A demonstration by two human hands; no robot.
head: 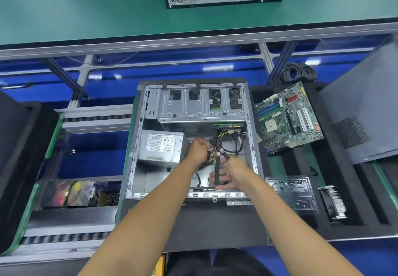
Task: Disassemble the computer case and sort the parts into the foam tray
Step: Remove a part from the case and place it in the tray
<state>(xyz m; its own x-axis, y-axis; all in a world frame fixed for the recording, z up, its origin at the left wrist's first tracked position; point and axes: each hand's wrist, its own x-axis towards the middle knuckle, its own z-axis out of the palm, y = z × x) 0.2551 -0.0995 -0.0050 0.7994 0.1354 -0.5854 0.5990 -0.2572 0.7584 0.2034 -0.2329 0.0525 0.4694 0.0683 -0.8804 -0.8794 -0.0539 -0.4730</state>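
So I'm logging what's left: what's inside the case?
Inside the case: power supply, drive cage, cables gripped by the left hand and right hand. Hands hide the floor beneath.

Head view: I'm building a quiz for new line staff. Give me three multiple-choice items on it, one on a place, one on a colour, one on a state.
1. Where does the motherboard lie?
A. inside the case
B. on the foam tray right of the case
C. on the far bench

2. What colour is the far bench top?
A. green
B. red
C. white

3. What is the left hand doing?
A. resting flat
B. gripping the cable bundle
C. holding the side panel

Answers: 1 B, it sits on black foam beside the open case. 2 A, the surface is green. 3 B, fingers curl round the cables.
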